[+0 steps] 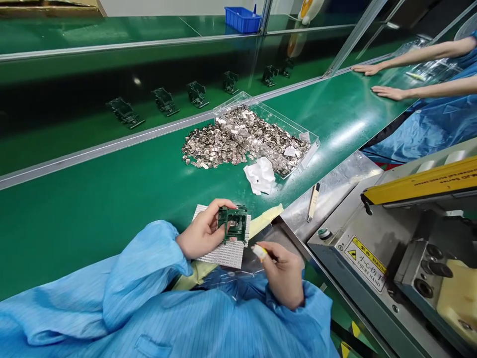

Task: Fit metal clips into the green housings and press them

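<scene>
- We are gripping the green frame (241, 219) in our left hand (203, 233), over the grid sheet (231, 255).
- We are pinching a white piece (258, 251) in our right hand (285, 273), near the frame.
- Beyond, metal bits (214, 145) are lying in and beside the tray (310, 155).

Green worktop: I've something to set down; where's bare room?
Bare left of the metal pieces, between the metal rail and left sleeve; also between the clear tray and the co-worker's hands. Crowded around the white paper.
</scene>
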Demonstrator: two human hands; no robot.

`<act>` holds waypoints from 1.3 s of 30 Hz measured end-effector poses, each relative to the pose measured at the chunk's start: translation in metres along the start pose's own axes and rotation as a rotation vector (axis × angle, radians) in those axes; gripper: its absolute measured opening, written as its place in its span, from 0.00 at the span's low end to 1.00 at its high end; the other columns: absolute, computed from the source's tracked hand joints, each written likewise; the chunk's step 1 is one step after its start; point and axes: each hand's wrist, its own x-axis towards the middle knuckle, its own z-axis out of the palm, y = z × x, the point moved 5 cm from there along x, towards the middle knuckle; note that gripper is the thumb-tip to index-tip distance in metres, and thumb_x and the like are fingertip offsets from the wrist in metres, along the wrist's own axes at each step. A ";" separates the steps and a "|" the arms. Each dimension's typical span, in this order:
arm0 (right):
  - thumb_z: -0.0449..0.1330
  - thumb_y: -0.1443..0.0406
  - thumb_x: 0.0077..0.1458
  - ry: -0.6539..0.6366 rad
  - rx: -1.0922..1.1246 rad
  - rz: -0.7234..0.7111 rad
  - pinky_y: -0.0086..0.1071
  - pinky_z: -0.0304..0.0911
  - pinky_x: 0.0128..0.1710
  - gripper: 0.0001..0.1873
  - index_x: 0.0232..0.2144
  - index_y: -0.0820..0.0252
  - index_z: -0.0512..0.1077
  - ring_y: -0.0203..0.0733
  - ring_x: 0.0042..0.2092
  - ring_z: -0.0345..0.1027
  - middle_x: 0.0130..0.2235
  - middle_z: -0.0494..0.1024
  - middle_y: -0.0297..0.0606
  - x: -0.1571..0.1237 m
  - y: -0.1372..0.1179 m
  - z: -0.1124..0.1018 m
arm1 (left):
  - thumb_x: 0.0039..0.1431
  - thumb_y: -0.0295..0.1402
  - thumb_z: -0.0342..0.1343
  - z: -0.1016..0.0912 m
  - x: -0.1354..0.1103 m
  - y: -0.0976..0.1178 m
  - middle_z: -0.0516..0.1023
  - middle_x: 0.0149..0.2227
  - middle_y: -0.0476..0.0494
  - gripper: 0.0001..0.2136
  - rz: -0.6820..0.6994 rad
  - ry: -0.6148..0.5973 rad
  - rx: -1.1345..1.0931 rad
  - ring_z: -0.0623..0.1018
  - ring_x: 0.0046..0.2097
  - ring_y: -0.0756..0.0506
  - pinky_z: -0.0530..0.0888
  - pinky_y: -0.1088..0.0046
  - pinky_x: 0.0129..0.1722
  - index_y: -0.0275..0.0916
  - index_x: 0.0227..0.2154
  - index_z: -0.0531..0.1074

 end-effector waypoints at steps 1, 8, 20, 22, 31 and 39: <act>0.61 0.66 0.54 0.027 0.010 -0.038 0.33 0.69 0.32 0.09 0.36 0.54 0.80 0.43 0.33 0.76 0.33 0.83 0.37 0.001 -0.011 -0.004 | 0.61 0.37 0.56 0.000 -0.001 -0.001 0.73 0.36 0.48 0.14 0.011 0.002 0.005 0.76 0.31 0.51 0.75 0.75 0.34 0.40 0.47 0.63; 0.60 0.73 0.54 0.185 0.240 -0.289 0.32 0.67 0.37 0.12 0.37 0.52 0.79 0.39 0.37 0.70 0.35 0.74 0.35 0.016 -0.063 0.016 | 0.67 0.38 0.49 0.002 -0.008 -0.009 0.70 0.38 0.45 0.15 0.092 -0.016 0.030 0.73 0.36 0.49 0.72 0.75 0.36 0.41 0.53 0.58; 0.63 0.64 0.54 0.394 0.180 -0.160 0.36 0.63 0.43 0.04 0.31 0.57 0.77 0.43 0.43 0.66 0.39 0.68 0.38 0.020 -0.062 0.047 | 0.68 0.33 0.47 0.008 -0.015 -0.010 0.74 0.45 0.42 0.15 0.150 0.038 0.031 0.76 0.44 0.46 0.73 0.71 0.45 0.43 0.56 0.57; 0.63 0.63 0.54 0.408 0.205 -0.149 0.36 0.62 0.43 0.04 0.30 0.58 0.76 0.43 0.42 0.66 0.39 0.68 0.38 0.021 -0.060 0.049 | 0.67 0.34 0.47 0.008 -0.016 -0.012 0.75 0.42 0.42 0.15 0.151 0.052 0.036 0.76 0.42 0.46 0.73 0.71 0.43 0.42 0.55 0.58; 0.66 0.67 0.48 0.368 0.578 -0.078 0.36 0.65 0.45 0.11 0.34 0.55 0.68 0.43 0.45 0.68 0.42 0.72 0.36 0.024 -0.055 0.049 | 0.68 0.35 0.47 0.009 -0.018 -0.012 0.73 0.46 0.42 0.14 0.189 0.030 -0.014 0.75 0.41 0.48 0.72 0.74 0.41 0.44 0.54 0.59; 0.67 0.65 0.47 0.187 0.731 0.043 0.30 0.66 0.36 0.17 0.40 0.55 0.67 0.38 0.37 0.68 0.38 0.74 0.35 0.026 -0.046 0.044 | 0.67 0.35 0.48 0.015 -0.018 -0.011 0.72 0.45 0.43 0.15 0.151 -0.020 -0.015 0.73 0.40 0.49 0.72 0.73 0.43 0.43 0.55 0.58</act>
